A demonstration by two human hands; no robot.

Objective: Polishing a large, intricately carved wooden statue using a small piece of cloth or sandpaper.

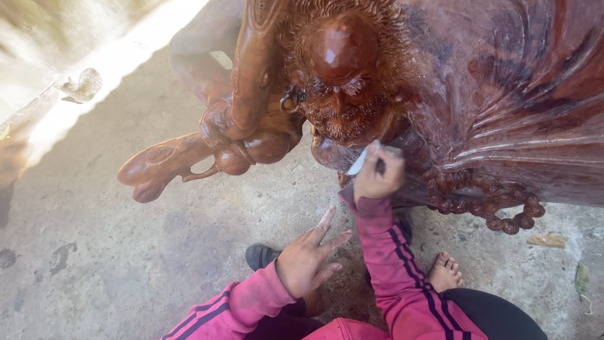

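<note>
Large glossy reddish-brown carved wooden statue (377,82), curled hair, beard, bead string, smooth polished folds | right hand (377,176) grip closed on small pale sheet (360,162), possibly sandpaper, pressed to statue just below beard | left hand (306,258) fingers spread, empty, hovering above grey concrete floor (126,252).
</note>
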